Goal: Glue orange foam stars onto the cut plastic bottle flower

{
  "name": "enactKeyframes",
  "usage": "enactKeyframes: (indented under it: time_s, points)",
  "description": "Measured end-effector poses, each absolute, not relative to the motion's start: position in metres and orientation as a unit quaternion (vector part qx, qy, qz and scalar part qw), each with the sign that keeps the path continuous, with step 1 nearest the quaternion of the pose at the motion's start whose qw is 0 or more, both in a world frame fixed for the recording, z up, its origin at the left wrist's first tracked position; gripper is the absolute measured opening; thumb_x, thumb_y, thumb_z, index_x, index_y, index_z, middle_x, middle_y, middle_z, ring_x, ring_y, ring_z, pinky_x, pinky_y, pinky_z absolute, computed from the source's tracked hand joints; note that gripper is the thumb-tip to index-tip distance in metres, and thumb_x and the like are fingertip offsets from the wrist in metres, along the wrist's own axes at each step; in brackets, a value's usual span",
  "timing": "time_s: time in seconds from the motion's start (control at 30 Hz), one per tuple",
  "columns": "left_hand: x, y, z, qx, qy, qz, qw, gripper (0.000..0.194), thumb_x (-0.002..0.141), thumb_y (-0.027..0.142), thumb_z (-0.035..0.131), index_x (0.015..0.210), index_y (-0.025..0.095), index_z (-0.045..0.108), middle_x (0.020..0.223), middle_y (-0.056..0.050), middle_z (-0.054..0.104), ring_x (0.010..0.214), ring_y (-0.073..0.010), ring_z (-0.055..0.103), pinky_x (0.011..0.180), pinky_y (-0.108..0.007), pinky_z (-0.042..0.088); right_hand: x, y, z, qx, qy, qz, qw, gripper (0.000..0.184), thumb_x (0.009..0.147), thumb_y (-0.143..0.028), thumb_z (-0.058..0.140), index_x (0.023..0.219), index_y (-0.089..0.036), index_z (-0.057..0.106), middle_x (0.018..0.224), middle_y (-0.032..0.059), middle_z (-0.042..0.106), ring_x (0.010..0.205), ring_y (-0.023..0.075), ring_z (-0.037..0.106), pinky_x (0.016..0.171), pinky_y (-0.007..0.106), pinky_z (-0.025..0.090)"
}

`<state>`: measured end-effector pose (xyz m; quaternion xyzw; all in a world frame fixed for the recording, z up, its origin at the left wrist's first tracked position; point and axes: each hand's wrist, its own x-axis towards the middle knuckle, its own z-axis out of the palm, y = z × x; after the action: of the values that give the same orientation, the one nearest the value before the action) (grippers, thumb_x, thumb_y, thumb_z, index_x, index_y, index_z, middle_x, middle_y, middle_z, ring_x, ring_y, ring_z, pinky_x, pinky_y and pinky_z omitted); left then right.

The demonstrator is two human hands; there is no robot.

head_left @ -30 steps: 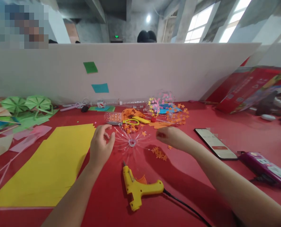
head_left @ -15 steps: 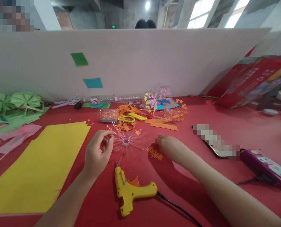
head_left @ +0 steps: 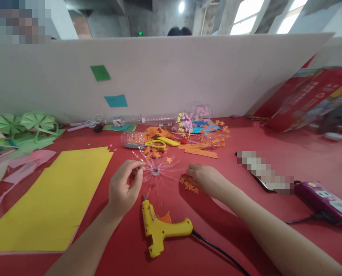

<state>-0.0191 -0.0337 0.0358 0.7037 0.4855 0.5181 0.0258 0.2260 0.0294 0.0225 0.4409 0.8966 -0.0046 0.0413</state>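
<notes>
Two Hands Frame the Clear Strips, Orange Stars Under the Right Fingers

And here's the picture: a cut plastic bottle top [head_left: 156, 174] lies flat on the red desk [head_left: 124, 253], mouth ring up, thin strips fanning out, right between the two sets of fingers. The left hand [head_left: 126, 184] sits at its left edge, thumb and forefinger curled towards each other, tips close to the strip ends; whether they pinch one, I can't tell.

Over on the other side, the right hand [head_left: 207, 179] bends its fingers down at the far edge of a little heap of orange stars [head_left: 190, 186]. The tips are turned under, so no call from me on whether a star is caught between them.

How to play this well? Light touch on the left, I'd say: one strip steadied near its end, no tug, because a piece this flimsy looks ready to skid. On the right, one star by its edge, the rest of the heap left flat. And mind the yellow glue gun [head_left: 159, 230]! It lies on the near side of both sets of fingers, nozzle just below the left fingers; it may be hot, so that wrist wants to stay high and clear.
</notes>
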Motion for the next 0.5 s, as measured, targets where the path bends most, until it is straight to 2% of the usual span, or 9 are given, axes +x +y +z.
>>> enactKeyframes:
  time_s: [0.13, 0.3, 0.5]
  points:
    - [-0.020, -0.032, 0.035, 0.712, 0.472, 0.520, 0.017, 0.012, 0.085, 0.011, 0.050, 0.092, 0.018, 0.058, 0.081, -0.001, 0.062, 0.072, -0.0109, 0.059, 0.064, -0.022, 0.047, 0.224, 0.031, 0.019, 0.434, 0.900, 0.005, 0.043, 0.018, 0.089, -0.013, 0.045, 0.087, -0.013, 0.063, 0.090, 0.0116, 0.065, 0.082, 0.0200, 0.063, 0.062, 0.026, 0.036]
    - [-0.027, -0.027, 0.032, 0.693, 0.481, 0.537, 0.005, 0.011, 0.085, 0.013, 0.051, 0.090, 0.017, 0.059, 0.080, -0.001, 0.063, 0.072, -0.0113, 0.061, 0.064, -0.021, 0.048, 0.229, 0.031, 0.022, 0.415, 0.909, -0.006, 0.036, 0.014, 0.088, -0.020, 0.049, 0.091, -0.015, 0.062, 0.094, 0.0090, 0.065, 0.082, 0.0193, 0.062, 0.062, 0.026, 0.036]
    - [-0.034, -0.020, 0.027, 0.661, 0.500, 0.559, 0.019, 0.011, 0.085, 0.015, 0.051, 0.089, 0.017, 0.060, 0.079, -0.001, 0.064, 0.071, -0.0115, 0.061, 0.064, -0.021, 0.048, 0.227, 0.034, 0.019, 0.413, 0.910, -0.017, 0.024, 0.018, 0.090, -0.018, 0.045, 0.084, -0.015, 0.063, 0.089, 0.0102, 0.065, 0.082, 0.0191, 0.062, 0.063, 0.025, 0.036]
